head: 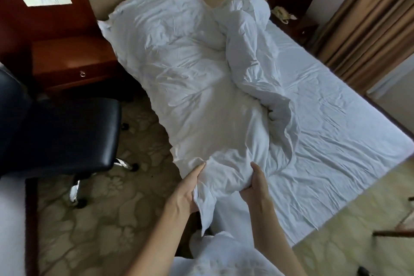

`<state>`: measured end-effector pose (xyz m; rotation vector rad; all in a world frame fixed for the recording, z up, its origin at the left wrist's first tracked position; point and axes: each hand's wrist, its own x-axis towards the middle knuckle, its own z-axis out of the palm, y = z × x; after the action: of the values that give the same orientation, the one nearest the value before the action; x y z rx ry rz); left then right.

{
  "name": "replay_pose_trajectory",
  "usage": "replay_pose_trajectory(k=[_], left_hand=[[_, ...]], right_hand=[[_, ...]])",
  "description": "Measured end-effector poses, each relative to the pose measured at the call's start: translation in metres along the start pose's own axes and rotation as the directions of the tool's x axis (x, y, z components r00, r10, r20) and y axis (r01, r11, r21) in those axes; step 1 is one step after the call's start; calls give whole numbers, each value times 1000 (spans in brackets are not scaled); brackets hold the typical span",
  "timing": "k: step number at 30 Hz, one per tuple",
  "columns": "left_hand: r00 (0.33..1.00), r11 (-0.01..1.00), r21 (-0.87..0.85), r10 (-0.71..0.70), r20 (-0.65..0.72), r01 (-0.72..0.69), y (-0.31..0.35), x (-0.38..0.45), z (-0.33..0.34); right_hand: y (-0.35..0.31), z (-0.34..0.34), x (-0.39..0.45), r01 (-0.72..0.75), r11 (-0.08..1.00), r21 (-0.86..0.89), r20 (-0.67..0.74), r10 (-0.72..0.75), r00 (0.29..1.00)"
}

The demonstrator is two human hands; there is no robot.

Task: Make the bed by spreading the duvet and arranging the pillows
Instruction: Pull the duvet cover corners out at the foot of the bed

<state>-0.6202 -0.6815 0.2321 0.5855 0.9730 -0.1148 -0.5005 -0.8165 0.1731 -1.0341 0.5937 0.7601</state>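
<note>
A white duvet (197,78) lies crumpled along the left half of the bed, running from the padded headboard down to the foot corner. Its right side is folded back in a thick roll. My left hand (188,188) and my right hand (257,186) both grip the bunched foot end of the duvet at the bed's near corner. The white fitted sheet (336,130) is bare on the right half. A pillow corner (103,25) sticks out from under the duvet at the head end.
A black office chair (67,132) stands on the patterned carpet at the left. A wooden nightstand (71,60) is beside the head of the bed. Another nightstand with a telephone (282,13) is at the far right, next to brown curtains (367,18).
</note>
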Motion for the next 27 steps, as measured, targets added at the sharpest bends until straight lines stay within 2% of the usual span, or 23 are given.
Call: replay_pose_trajectory(k=[3, 8, 15, 20, 27], left_hand=[[1000, 999, -38, 8, 13, -8, -23, -18, -8], [988, 984, -129, 111, -110, -125, -62, -40, -11], [963, 961, -206, 138, -231, -187, -153, -62, 50], [944, 950, -230, 137, -301, -211, -209, -77, 73], [932, 937, -237, 176, -317, -257, -259, -105, 59]], right_hand=[[-1, 4, -2, -8, 999, -51, -18, 7, 1000], [9, -16, -8, -62, 991, -117, 24, 65, 998], [-28, -100, -19, -158, 968, -197, 44, 169, 985], [-45, -144, -49, -150, 967, -206, 78, 169, 983], [-31, -181, -100, -102, 964, -247, 111, 132, 985]])
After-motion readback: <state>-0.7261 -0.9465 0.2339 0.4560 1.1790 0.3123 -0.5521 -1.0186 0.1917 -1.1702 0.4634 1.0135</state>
